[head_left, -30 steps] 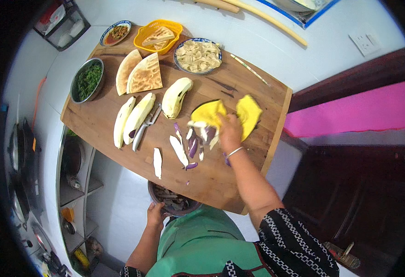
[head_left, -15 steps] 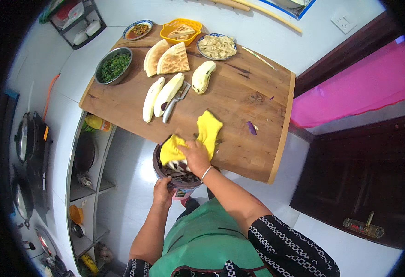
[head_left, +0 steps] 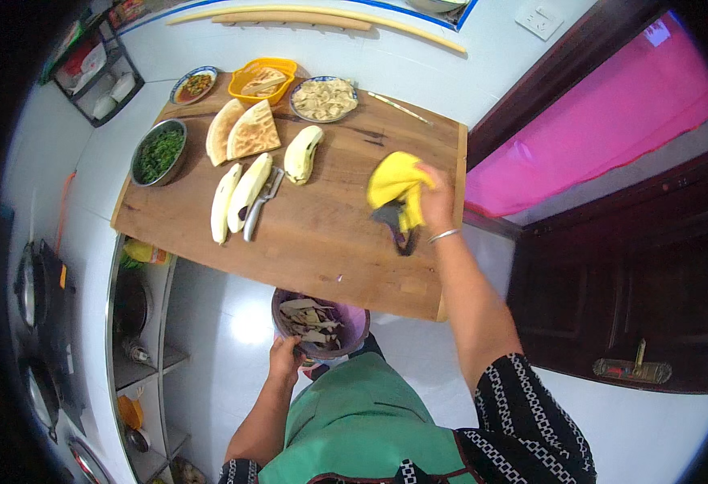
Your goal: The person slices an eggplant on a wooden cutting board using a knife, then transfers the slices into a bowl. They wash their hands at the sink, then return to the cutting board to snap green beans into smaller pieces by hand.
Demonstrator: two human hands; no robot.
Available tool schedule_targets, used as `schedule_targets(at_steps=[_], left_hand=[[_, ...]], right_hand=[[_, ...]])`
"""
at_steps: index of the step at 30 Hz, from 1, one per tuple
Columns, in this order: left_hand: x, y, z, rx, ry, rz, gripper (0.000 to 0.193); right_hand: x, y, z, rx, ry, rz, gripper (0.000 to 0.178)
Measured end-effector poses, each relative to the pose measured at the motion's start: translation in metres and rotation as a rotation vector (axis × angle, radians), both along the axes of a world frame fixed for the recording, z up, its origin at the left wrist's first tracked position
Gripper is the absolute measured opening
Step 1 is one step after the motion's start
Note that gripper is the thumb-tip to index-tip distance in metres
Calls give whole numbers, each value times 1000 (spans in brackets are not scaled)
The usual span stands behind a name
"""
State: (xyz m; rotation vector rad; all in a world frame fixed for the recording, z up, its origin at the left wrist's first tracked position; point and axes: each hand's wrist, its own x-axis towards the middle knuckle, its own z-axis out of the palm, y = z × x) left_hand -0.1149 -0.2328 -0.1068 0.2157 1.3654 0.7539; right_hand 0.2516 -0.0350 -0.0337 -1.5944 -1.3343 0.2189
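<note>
My right hand (head_left: 438,200) is closed on a yellow cleaning cloth (head_left: 394,179) at the right part of the wooden table (head_left: 346,230). A dark grey part of the cloth hangs beneath it. Below the table's near edge, my left hand (head_left: 284,360) grips the rim of a purple bin (head_left: 357,324), which holds dark and pale peelings (head_left: 312,321). Two peeled eggplants (head_left: 247,194) lie side by side at the middle left, with a metal peeler (head_left: 262,206) alongside. Another peeled eggplant (head_left: 302,155) lies farther back.
Flatbread wedges (head_left: 253,133), a bowl of chopped greens (head_left: 160,153), a yellow basket (head_left: 263,77), a plate of dumplings (head_left: 324,99) and a small dish (head_left: 193,85) stand toward the back left. Shelves (head_left: 140,323) are at left; a dark door (head_left: 612,298) is at right.
My right hand has carried the cloth from above the bin to the table's right side. My left hand still grips the bin. The view has shifted, and purple scraps at the right no longer show.
</note>
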Motion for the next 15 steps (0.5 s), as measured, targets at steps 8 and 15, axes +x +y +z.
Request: schedule_targets(at_steps=[8, 15], left_hand=[[44, 18, -23, -91, -14, -7, 10], [42, 25, -38, -87, -16, 6, 15]], right_hand=[[111, 34, -94, -355, -328, -230, 41], [34, -3, -102, -218, -370, 86, 48]])
